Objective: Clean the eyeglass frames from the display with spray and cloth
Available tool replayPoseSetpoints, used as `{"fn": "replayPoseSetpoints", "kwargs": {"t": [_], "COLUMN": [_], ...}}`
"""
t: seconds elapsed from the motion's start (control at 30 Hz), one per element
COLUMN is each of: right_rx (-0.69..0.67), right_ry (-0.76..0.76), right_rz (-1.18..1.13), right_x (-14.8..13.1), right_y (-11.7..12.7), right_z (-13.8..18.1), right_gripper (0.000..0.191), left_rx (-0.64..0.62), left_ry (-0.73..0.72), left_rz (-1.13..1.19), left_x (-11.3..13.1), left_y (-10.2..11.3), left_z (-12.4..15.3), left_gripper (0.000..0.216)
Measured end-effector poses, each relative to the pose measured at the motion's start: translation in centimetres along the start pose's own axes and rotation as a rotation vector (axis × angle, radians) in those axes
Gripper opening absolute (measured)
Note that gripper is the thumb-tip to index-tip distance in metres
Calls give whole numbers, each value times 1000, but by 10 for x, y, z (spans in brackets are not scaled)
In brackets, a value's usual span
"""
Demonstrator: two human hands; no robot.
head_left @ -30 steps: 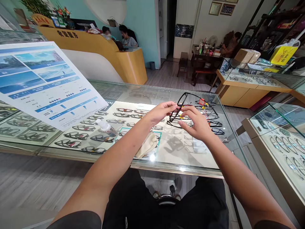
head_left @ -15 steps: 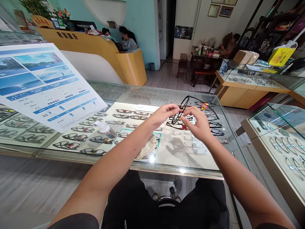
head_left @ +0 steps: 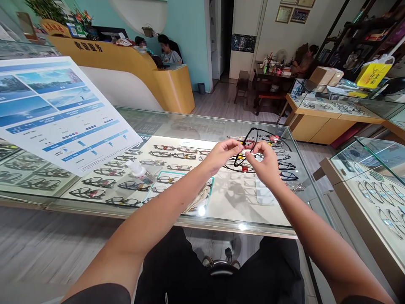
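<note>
Both my hands hold a black glasses frame (head_left: 249, 141) above the glass counter (head_left: 190, 122). My left hand (head_left: 223, 155) pinches the frame at its left side. My right hand (head_left: 265, 162) pinches it from the right, fingers closed near the bridge. The frame's temples stick out to the right, one with a small red tag (head_left: 274, 137). Under the glass lie rows of display glasses (head_left: 171, 156).
A small spray bottle (head_left: 139, 170) and a beige cloth (head_left: 198, 198) lie on the counter near my left forearm. A large printed chart (head_left: 60, 114) stands at the left. More glass cases (head_left: 373, 177) are on the right. People sit behind a yellow desk (head_left: 133, 63) farther back.
My hands have drawn closer together on the frame and shifted slightly right. The frame has tilted and sunk a little towards the counter.
</note>
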State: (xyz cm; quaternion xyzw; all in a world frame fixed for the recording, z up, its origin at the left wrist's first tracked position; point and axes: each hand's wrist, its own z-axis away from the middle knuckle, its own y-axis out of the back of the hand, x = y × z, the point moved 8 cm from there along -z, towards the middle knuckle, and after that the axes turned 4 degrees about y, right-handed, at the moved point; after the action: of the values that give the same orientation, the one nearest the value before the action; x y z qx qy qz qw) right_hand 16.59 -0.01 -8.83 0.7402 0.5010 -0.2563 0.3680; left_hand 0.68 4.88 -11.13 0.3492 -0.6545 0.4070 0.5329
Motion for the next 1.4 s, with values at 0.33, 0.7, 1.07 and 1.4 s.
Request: {"fn": "replayPoseSetpoints", "kwargs": {"t": [0.33,0.7,1.07,1.4], "right_rx": [42,-94,-142,-166], "right_ry": [-188,199,461,658], "right_rz": [-503,-91,156,216], "right_x": [15,-26,-58,-74], "right_y": [-6,-2,-8,-13], "right_z": [-4,-1,13,32], "right_gripper": [37,12,27,55], "left_rx": [67,72,-38,37], "left_ry": [92,131,139,150], "left_rz": [203,358,403,485], "left_x": [-12,-13,0,3], "left_y": [4,7,2,12], "left_z": [-2,-5,-2,-2], "left_gripper": [43,42,36,31]}}
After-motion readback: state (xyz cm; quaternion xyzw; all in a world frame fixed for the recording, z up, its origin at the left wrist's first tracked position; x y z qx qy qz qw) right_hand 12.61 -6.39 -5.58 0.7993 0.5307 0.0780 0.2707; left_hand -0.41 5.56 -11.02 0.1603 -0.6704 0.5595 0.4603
